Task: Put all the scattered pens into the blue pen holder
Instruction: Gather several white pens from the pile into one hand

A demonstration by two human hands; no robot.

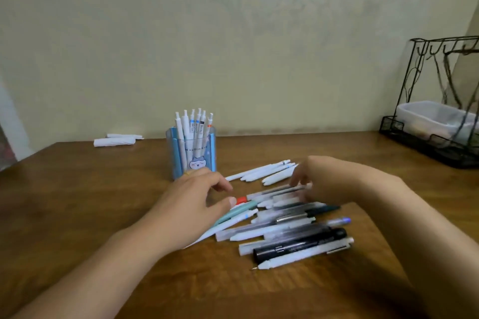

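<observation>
Pens point(282, 225), white, clear and black plastic, lie heaped on my brown wooden counter point(77, 189) near the blue pen holder point(193, 149). My left grip point(197, 202) hovers with fingers loosely apart; my right grip point(311, 181) touches the heap, and I cannot tell if it pinches one.

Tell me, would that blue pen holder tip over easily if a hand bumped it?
Possibly. The pen holder looks tall for its base and made of thin, see-through plastic, so probably light. The white pens standing in it stick out well above its rim, which likely raises its balance point. The left hand is close to it, so a knock could shift it.
</observation>
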